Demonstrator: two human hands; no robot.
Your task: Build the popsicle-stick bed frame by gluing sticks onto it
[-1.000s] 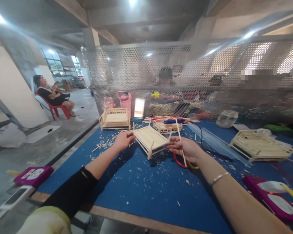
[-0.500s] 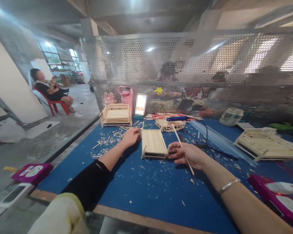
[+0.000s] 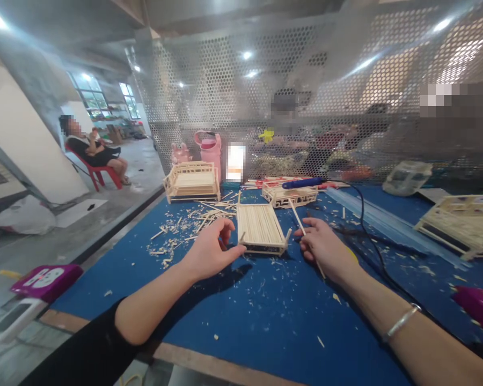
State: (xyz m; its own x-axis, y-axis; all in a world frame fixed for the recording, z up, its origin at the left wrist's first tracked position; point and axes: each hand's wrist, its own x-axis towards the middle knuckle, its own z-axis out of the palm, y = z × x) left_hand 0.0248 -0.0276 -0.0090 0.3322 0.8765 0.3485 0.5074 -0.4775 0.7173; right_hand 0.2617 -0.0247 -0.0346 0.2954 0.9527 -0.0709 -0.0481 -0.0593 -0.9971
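Cream-coloured, rectangular slatted platform of thin wooden sticks (image 3: pixel 260 224), standing on the blue, flat-topped worktop (image 3: pixel 265 321) between the two grips. Short upright pieces show at three of its corners; the two nearest the wearer lean. The left grip (image 3: pixel 211 249) is unclosed, thumb spread from curled fingers, with the thumb tip at the platform's near left corner; whether it touches cannot be told. The right grip (image 3: pixel 322 244) is closed around a pale, slender, straight wooden stick (image 3: pixel 298 216), which slants across the fingers just beside the platform's right edge, apart from it. Beyond the right grip, a blue-handled tool with a black cable (image 3: pixel 301 183) rests over a cream-coloured, low openwork wooden frame (image 3: pixel 292 198). Beyond the left grip lie pale, short wooden offcuts (image 3: pixel 213 213). The step in hand appears to be positioning the platform with the stick held ready. The next move would probably call for steadying the near left corner with the left grip and offering up the stick without knocking the leaning uprights.
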